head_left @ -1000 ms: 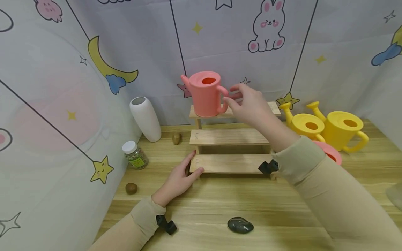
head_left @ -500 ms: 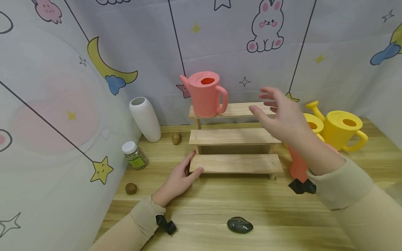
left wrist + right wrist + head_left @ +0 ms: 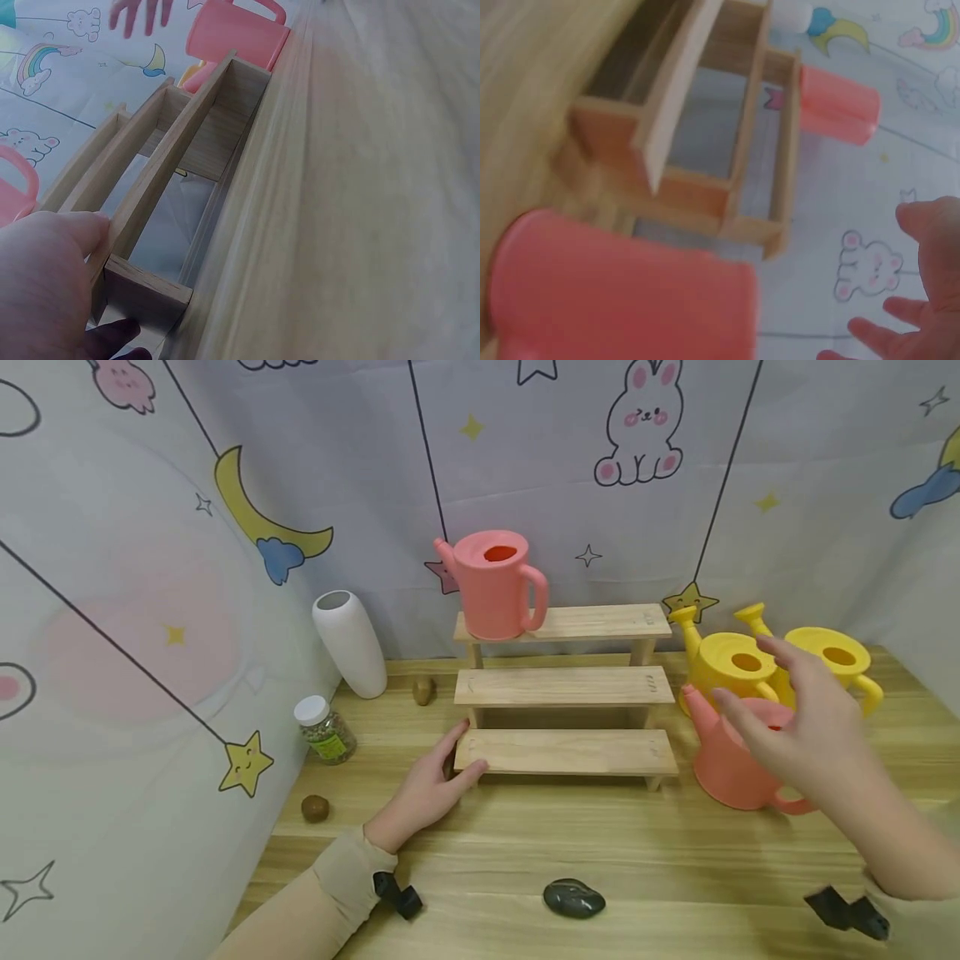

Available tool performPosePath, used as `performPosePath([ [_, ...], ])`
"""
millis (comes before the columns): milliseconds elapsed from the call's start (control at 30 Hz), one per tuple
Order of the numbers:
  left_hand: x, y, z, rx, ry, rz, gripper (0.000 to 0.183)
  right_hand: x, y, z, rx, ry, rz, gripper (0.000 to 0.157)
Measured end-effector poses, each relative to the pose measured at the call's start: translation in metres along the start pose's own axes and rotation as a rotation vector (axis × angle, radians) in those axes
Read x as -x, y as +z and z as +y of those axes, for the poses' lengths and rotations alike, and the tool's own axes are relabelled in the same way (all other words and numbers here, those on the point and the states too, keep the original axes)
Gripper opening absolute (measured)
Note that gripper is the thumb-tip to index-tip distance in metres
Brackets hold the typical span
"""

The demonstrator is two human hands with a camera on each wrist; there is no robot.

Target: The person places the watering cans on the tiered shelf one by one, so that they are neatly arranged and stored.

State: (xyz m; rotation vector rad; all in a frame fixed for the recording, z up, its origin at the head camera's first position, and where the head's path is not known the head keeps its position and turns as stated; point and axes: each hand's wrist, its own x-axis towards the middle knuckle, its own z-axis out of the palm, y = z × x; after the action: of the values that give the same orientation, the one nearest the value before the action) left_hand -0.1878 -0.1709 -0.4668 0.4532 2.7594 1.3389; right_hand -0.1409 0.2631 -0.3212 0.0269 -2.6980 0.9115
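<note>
A three-step wooden plant stand [image 3: 562, 687] stands against the back. My left hand [image 3: 420, 793] grips the left end of its lowest board; in the left wrist view the thumb lies on the board and the fingers go round the side. On the left of the top step sits a pink watering can [image 3: 491, 597], spout to the left. Over at the right, my right hand [image 3: 817, 718] hovers with spread fingers, holding nothing. It overlaps a second pink watering can [image 3: 738, 768] on the table, hiding part of its rim and handle.
Behind the second pink can stand two yellow watering cans [image 3: 723, 664]. Left of the stand are a white vase [image 3: 351, 647], a jar with a white lid [image 3: 324, 733] and two brown stones [image 3: 315, 809]. A dark stone [image 3: 573, 898] lies in front. Printed cloth hangs behind.
My right hand has left the handle of the pink watering can on the top step and moved right and down toward the second pink can. The left hand keeps its place.
</note>
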Motion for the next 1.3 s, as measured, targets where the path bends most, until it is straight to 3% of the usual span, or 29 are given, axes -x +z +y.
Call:
performPosePath([
  [267,-0.001,0.001,-0.001,0.028,-0.006,-0.017,0.084,0.033,-0.003,0.05,0.07,-0.011,0.053,0.094],
  [600,-0.001,0.0,0.001,0.007,-0.004,-0.007,0.082,0.063,0.005,0.107,-0.012,0.073,-0.072,0.103],
  [700,-0.001,0.0,0.0,0.017,-0.014,-0.008,0.082,0.069,0.01,0.116,-0.018,0.062,-0.065,0.095],
  [867,0.0,0.0,0.0,0.014,-0.017,-0.008,0.082,0.075,0.016,0.123,0.021,0.004,-0.035,0.062],
  [1033,0.0,0.0,0.0,0.01,0.006,-0.004,0.083,0.077,0.017,0.125,0.082,0.005,-0.017,0.04],
  [1300,0.001,0.0,0.0,0.024,0.007,0.001,0.082,0.077,0.016,0.123,0.14,0.033,-0.002,0.03],
])
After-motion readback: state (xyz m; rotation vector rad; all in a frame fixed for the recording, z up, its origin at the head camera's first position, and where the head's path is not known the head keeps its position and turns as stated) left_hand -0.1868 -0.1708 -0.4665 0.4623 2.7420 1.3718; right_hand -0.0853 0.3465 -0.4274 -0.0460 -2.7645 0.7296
